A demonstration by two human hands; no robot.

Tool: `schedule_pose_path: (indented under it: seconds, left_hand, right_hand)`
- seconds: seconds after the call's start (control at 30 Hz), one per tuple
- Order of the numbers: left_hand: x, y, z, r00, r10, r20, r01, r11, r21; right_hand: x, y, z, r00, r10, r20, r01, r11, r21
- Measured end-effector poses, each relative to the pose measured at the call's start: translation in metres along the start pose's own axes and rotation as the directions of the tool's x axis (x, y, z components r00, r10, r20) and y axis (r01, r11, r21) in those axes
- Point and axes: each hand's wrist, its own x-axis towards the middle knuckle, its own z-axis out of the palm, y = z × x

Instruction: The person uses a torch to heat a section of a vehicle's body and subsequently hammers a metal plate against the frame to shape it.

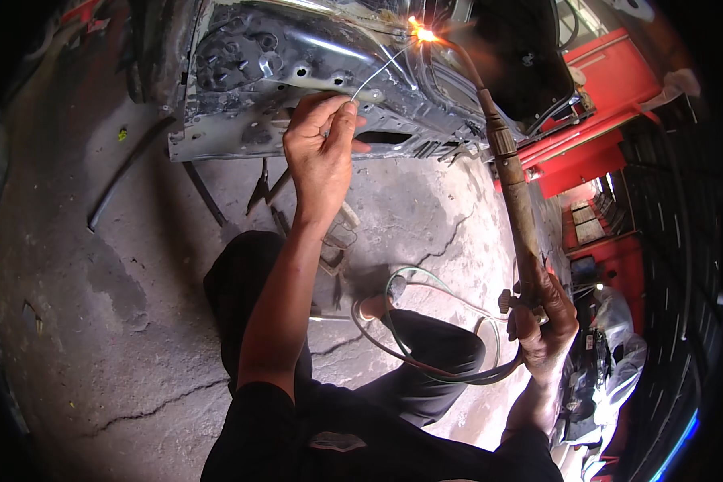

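Note:
My left hand (325,149) pinches a thin metal filler rod (375,74) between thumb and fingers. The rod runs up and right to a bright orange glow at the top edge of a dark car door panel (313,56). In my right hand (548,321) is a gas welding torch (512,185), gripped near its valve knobs. Its bent tip points at the same glowing spot from the right. Hoses (426,365) trail from the torch's lower end and loop down past my leg. Sparks and glare hide the exact meeting point.
The panel rests on dark stand legs (205,193) above a cracked concrete floor (145,321). Metal tools or scraps (337,241) lie beneath it. Red metal shelving (610,88) stands at right, with plastic-wrapped items (614,369) by my right arm.

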Motion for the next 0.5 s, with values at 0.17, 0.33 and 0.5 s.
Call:
schedule_pose_path:
  seconds: [0.17, 0.33, 0.5]
  left_hand:
    - [0.0001, 0.0000, -0.0009, 1.000, -0.001, 0.003, 0.001, 1.000, 0.003]
    - [0.0004, -0.0011, -0.0011, 1.000, -0.001, 0.005, 0.001, 1.000, 0.008]
    - [0.0001, 0.0010, 0.0001, 1.000, -0.006, 0.001, 0.005, 1.000, 0.006]
  right_hand:
    - [-0.0002, -0.0001, 0.0005, 1.000, 0.009, 0.002, -0.009, 1.000, 0.026]
    - [-0.0005, 0.0013, -0.0014, 1.000, 0.003, 0.012, -0.003, 1.000, -0.006]
    - [-0.0014, 0.0000, 0.0008, 0.999, 0.033, -0.004, -0.033, 0.999, 0.018]
